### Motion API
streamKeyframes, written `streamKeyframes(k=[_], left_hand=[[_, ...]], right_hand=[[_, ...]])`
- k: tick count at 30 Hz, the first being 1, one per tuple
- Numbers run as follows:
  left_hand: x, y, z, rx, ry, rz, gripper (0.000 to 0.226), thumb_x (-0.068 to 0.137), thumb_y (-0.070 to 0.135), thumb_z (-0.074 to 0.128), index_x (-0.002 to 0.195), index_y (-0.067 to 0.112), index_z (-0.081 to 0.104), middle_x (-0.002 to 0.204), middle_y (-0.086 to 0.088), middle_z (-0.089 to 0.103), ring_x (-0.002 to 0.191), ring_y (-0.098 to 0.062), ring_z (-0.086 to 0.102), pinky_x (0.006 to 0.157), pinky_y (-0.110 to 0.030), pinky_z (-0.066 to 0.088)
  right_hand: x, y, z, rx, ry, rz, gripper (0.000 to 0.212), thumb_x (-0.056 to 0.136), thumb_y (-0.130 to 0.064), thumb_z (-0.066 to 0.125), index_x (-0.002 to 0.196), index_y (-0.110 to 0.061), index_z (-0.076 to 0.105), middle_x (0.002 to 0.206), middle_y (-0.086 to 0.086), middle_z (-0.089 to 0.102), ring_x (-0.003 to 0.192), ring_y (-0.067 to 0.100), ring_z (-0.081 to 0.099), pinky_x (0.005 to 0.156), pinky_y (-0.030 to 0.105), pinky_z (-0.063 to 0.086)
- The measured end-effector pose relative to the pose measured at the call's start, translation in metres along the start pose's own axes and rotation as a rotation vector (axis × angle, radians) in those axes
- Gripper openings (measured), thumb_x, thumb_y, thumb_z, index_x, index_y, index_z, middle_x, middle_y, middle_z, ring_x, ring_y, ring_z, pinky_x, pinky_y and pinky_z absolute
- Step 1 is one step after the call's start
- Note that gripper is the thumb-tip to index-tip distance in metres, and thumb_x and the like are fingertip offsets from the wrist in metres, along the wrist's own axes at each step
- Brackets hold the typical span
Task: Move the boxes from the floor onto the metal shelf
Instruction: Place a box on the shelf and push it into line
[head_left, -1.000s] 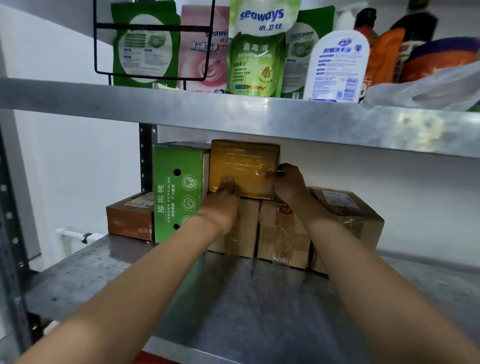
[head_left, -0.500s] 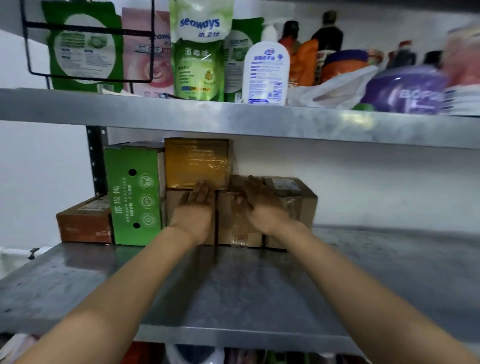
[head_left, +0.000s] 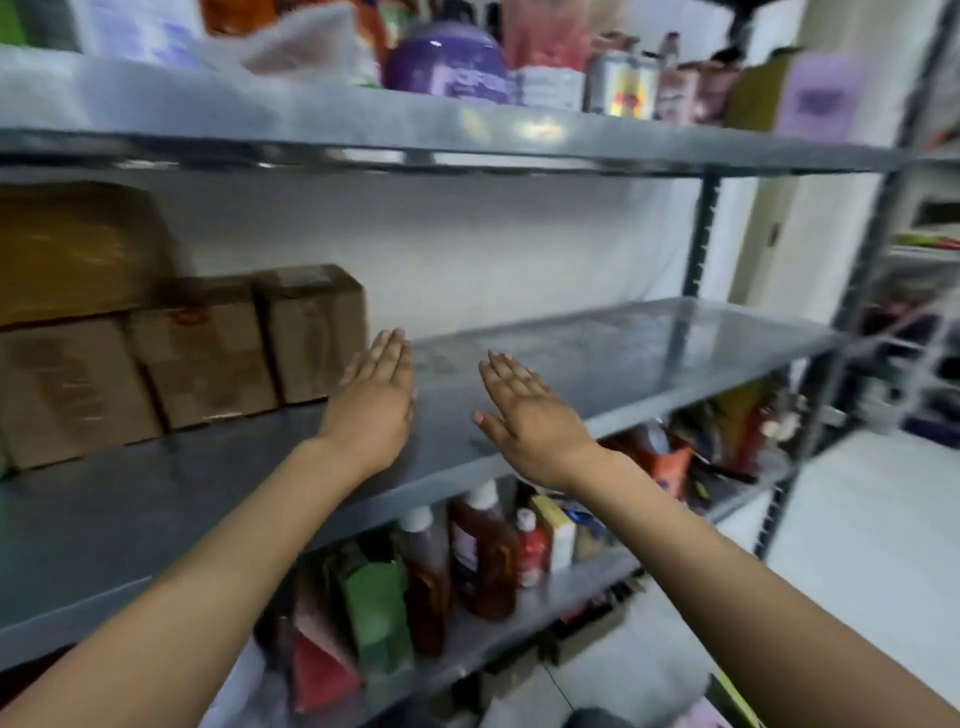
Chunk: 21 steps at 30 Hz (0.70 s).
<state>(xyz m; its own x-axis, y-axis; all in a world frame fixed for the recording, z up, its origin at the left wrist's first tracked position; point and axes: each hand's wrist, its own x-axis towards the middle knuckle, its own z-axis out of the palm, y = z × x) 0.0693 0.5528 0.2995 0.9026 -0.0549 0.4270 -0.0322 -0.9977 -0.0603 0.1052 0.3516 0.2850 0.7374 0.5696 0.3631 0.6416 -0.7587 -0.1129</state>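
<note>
Metal shelf (head_left: 597, 364) (blurred): brown boxes (head_left: 202, 358) left.

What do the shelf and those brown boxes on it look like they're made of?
The shelf looks like bare grey sheet metal, probably galvanised steel: a dull, mottled sheen with soft reflections. The brown boxes look like matte cardboard, with glossy strips that seem to be clear packing tape. The yellowish box stacked on top appears shinier, perhaps film-wrapped, but blur leaves that open.
</note>
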Motion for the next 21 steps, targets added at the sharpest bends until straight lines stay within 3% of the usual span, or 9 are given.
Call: streamKeyframes(k=[7, 10, 12, 15, 21], left_hand=[[-0.002, 0.141, 0.027, -0.169, 0.077, 0.284, 0.058, 0.103, 0.032, 0.023, 0.152, 0.006, 0.004, 0.161, -0.007, -0.006, 0.148, -0.017, -0.008, 0.118, -0.033, 0.000], [-0.010, 0.185, 0.050, -0.188, 0.030, 0.358, 0.057, 0.103, 0.031, 0.023, 0.152, 0.006, 0.007, 0.161, -0.007, -0.003, 0.148, -0.018, -0.006, 0.118, -0.033, 0.002], [-0.015, 0.213, 0.068, -0.185, 0.006, 0.414, 0.058, 0.103, 0.034, 0.017, 0.152, 0.005, 0.006, 0.161, -0.007, -0.003, 0.148, -0.018, -0.005, 0.118, -0.033, 0.001], [-0.024, 0.256, 0.093, -0.192, -0.017, 0.498, 0.069, 0.093, 0.039, 0.001, 0.151, 0.003, 0.011, 0.160, -0.010, 0.005, 0.148, -0.021, 0.001, 0.119, -0.035, 0.005], [-0.051, 0.352, 0.145, -0.337, -0.151, 0.590, 0.058, 0.101, 0.035, 0.017, 0.152, 0.006, 0.013, 0.160, -0.008, 0.008, 0.148, -0.019, 0.003, 0.117, -0.031, 0.002]], right_hand=[[-0.119, 0.085, 0.000, -0.082, 0.046, 0.224, 0.063, 0.104, -0.039, 0.035, 0.155, -0.010, 0.013, 0.164, 0.007, 0.005, 0.151, 0.016, 0.000, 0.118, 0.025, -0.006], [-0.168, 0.110, 0.005, -0.066, 0.047, 0.312, 0.063, 0.104, -0.040, 0.033, 0.156, -0.011, 0.012, 0.164, 0.004, 0.003, 0.151, 0.014, -0.002, 0.120, 0.027, -0.007], [-0.204, 0.127, 0.010, -0.045, 0.047, 0.375, 0.062, 0.104, -0.040, 0.033, 0.156, -0.012, 0.012, 0.163, 0.002, 0.002, 0.151, 0.013, -0.003, 0.123, 0.032, -0.002], [-0.258, 0.151, 0.021, -0.007, 0.081, 0.482, 0.062, 0.104, -0.040, 0.034, 0.156, -0.014, 0.013, 0.164, 0.001, 0.004, 0.151, 0.012, -0.001, 0.122, 0.027, -0.004], [-0.362, 0.200, 0.050, 0.038, 0.037, 0.726, 0.061, 0.104, -0.040, 0.034, 0.156, -0.014, 0.013, 0.164, 0.002, 0.005, 0.151, 0.014, -0.001, 0.120, 0.025, -0.005]])
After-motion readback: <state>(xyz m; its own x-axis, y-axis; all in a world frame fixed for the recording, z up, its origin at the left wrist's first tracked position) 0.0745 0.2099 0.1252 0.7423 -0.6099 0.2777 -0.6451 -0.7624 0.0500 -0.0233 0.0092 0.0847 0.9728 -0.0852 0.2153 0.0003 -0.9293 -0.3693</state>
